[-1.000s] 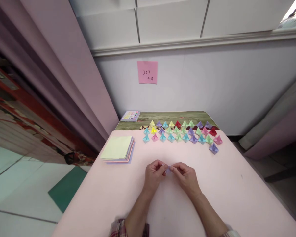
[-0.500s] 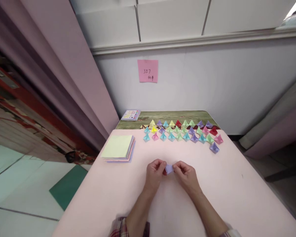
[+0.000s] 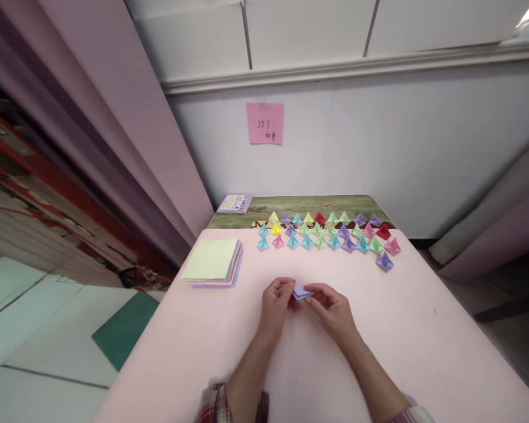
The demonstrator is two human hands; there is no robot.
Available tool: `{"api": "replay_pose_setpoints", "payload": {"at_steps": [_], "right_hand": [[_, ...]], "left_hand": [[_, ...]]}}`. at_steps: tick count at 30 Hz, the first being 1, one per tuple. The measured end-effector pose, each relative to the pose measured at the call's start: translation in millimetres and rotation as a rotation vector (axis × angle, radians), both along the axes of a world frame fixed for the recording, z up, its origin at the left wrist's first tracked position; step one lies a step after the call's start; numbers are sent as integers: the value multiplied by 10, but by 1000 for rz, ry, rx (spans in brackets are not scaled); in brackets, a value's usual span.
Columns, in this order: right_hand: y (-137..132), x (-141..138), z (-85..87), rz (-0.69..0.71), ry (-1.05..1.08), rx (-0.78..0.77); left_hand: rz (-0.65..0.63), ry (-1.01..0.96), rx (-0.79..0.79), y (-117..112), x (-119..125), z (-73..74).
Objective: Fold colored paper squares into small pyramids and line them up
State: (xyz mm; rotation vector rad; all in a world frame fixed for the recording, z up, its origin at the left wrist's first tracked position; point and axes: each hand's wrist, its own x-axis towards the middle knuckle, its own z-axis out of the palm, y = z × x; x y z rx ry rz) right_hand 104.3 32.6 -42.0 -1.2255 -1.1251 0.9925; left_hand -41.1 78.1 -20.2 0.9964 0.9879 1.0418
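Between my hands, just above the pink tabletop (image 3: 317, 358), is a small folded piece of purple origami paper (image 3: 301, 292). My left hand (image 3: 277, 301) pinches its left corner with thumb and fingers. At its right side, my right hand (image 3: 330, 305) grips the edge between thumb and index finger. The paper is tilted and shows layered, pointed folds; its underside is hidden. Beyond the hands stand rows of small folded paper pieces in several colours, among them a purple one (image 3: 385, 262) nearest on the right and a pink one (image 3: 392, 246).
A stack of square coloured paper (image 3: 209, 259) lies on the left of the table. A printed paper pack (image 3: 235, 203) sits at the far left corner. A pink note (image 3: 265, 124) is stuck on the wall behind. Curtains (image 3: 158, 117) hang at the left.
The purple paper has been turned and tilted, so its layered folds now show. My right fingers have shifted along its edge, and the left hand keeps its pinch.
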Motion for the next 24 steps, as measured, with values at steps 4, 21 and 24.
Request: {"api": "replay_pose_setpoints", "payload": {"at_steps": [4,21,24], "right_hand": [[0,-4,-12,-22,30,-29],[27,-7,-18,-75,100,-45],[20,-7,1,-37,110,-27]], "left_hand": [[-8,-20,-11,-7,7,25],[-141,-167,-34,-30,-22,59],[-117,-175,-50,-25,-12,46]]}}
